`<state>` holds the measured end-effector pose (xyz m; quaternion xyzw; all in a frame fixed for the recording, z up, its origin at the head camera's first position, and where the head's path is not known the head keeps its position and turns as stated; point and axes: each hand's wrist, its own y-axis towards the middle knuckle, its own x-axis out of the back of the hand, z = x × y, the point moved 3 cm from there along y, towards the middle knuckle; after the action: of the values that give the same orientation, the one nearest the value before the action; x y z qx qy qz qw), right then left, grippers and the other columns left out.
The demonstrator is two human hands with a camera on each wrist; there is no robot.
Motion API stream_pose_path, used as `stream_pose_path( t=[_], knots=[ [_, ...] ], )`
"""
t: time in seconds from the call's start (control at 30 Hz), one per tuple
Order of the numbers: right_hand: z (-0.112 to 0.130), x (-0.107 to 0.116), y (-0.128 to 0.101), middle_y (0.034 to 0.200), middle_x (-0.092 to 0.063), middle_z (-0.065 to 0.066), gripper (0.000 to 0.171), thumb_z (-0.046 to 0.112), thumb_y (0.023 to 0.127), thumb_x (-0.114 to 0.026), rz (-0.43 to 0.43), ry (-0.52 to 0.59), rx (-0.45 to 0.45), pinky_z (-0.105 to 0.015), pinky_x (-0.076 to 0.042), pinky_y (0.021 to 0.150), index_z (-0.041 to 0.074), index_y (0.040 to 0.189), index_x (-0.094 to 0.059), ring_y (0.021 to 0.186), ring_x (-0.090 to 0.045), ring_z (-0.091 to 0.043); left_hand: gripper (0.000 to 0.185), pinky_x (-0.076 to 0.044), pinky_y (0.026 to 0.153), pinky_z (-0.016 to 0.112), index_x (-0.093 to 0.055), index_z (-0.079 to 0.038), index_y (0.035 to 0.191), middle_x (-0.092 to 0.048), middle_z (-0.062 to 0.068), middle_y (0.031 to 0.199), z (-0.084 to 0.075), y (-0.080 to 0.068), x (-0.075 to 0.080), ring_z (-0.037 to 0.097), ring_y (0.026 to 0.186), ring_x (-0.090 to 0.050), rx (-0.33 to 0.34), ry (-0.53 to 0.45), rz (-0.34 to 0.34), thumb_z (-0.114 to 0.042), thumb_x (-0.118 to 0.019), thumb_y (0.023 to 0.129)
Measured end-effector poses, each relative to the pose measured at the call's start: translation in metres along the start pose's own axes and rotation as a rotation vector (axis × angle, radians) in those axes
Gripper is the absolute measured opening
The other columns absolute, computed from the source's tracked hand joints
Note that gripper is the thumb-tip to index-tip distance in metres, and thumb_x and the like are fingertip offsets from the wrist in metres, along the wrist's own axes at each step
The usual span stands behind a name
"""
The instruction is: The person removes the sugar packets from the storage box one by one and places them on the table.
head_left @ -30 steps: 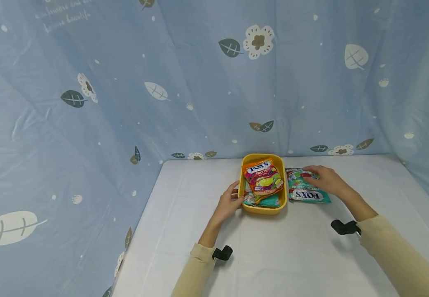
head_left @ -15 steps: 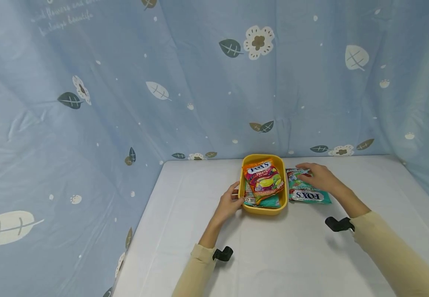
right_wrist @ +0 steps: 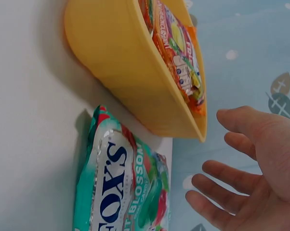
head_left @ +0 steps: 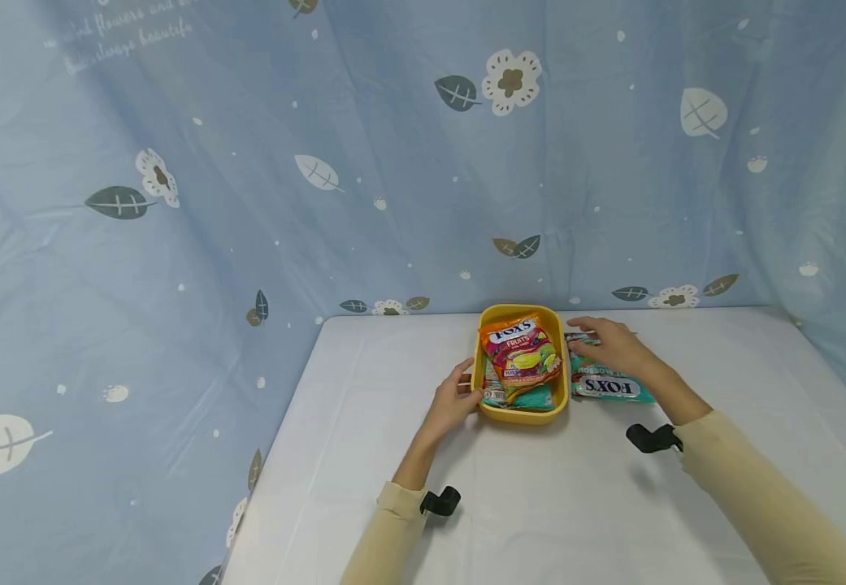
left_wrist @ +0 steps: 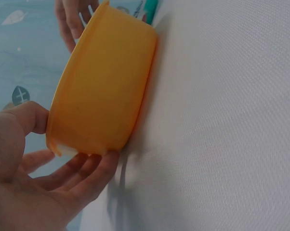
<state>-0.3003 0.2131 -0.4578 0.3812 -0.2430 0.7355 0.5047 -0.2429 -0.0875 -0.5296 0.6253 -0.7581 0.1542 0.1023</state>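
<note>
A yellow tub (head_left: 556, 398) stands on the white table and holds an orange Fox's Fruits bag (head_left: 521, 351) lying on top of a teal bag (head_left: 534, 397). My left hand (head_left: 457, 396) rests against the tub's near left corner. In the left wrist view its thumb (left_wrist: 27, 118) sits at the rim and its straight fingers (left_wrist: 85, 171) lie along the wall of the tub (left_wrist: 104, 86). A second teal Fox's bag (head_left: 608, 385) lies flat just right of the tub. My right hand (head_left: 608, 345) hovers over that bag's far end, fingers spread in the right wrist view (right_wrist: 231, 159), apart from the bag (right_wrist: 121, 187).
A blue curtain with leaves and flowers (head_left: 393, 162) hangs behind the table and along its left side. The table's left edge (head_left: 276, 455) runs close to the curtain. Black wrist mounts (head_left: 440, 500) (head_left: 649, 439) sit on both sleeves.
My right hand has slid left over the teal bag towards the tub and its far end. The left hand stays at the tub's corner.
</note>
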Motion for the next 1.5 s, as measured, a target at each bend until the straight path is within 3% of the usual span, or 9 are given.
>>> stream_pose_path(
  t=[0.23, 0.47, 0.77, 1.5],
  knots=[
    [0.004, -0.003, 0.004, 0.139, -0.051, -0.03, 0.053, 0.025, 0.097, -0.06, 0.013, 0.0, -0.025, -0.06, -0.053, 0.095, 0.001, 0.143, -0.046, 0.124, -0.052, -0.049, 0.065, -0.062, 0.079, 0.027, -0.037, -0.021, 0.152, -0.055, 0.017, 0.13, -0.003, -0.005, -0.002, 0.027, 0.114, -0.06, 0.007, -0.01, -0.006, -0.016, -0.061, 0.092],
    [0.012, -0.002, 0.007, 0.138, -0.053, -0.029, 0.055, 0.024, 0.096, -0.062, 0.019, -0.005, 0.01, -0.059, -0.054, 0.094, 0.002, 0.144, -0.046, 0.122, -0.054, -0.048, 0.065, -0.062, 0.079, 0.026, -0.036, -0.024, 0.152, -0.055, 0.014, 0.131, -0.002, -0.006, -0.005, 0.025, 0.114, -0.059, 0.016, 0.002, -0.009, -0.017, -0.061, 0.092],
    [0.026, -0.006, 0.013, 0.135, -0.053, -0.032, 0.052, 0.024, 0.097, -0.061, 0.03, 0.002, 0.018, -0.052, -0.059, 0.086, 0.002, 0.142, -0.048, 0.115, -0.059, -0.047, 0.065, -0.062, 0.079, 0.027, -0.035, -0.023, 0.152, -0.055, 0.015, 0.131, -0.003, -0.007, -0.004, 0.026, 0.114, -0.059, 0.014, 0.006, -0.012, -0.017, -0.061, 0.093],
    [0.031, -0.016, 0.018, 0.132, -0.056, -0.031, 0.052, 0.024, 0.097, -0.06, 0.047, 0.01, 0.042, -0.056, -0.056, 0.09, 0.0, 0.142, -0.048, 0.112, -0.06, -0.045, 0.065, -0.062, 0.078, 0.027, -0.036, -0.023, 0.152, -0.055, 0.015, 0.13, 0.001, -0.005, -0.004, 0.026, 0.113, -0.059, 0.013, -0.006, -0.007, -0.019, -0.061, 0.092]
  ],
)
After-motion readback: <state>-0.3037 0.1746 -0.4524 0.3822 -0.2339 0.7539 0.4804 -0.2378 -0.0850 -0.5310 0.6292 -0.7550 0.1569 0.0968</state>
